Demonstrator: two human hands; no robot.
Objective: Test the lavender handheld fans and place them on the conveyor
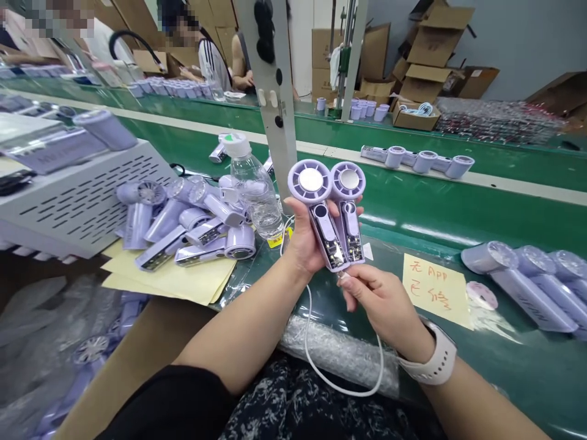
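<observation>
Two lilac handheld fans stand side by side in my left hand, its fingers wrapped behind their handles. Silver discs fill the centres of the round heads, and circuit boards show through the handle fronts. My right hand is closed in a pinch on the plug of a white charging cable, right at the bottom of the left-hand fan. Whether the plug is fully seated is hidden by my fingertips. The cable loops down over my lap and back up behind my left wrist.
Left of my hands are a water bottle and a pile of lilac fans on yellow paper. A handwritten note and more fans lie right. Beyond runs a green conveyor; people sit across it.
</observation>
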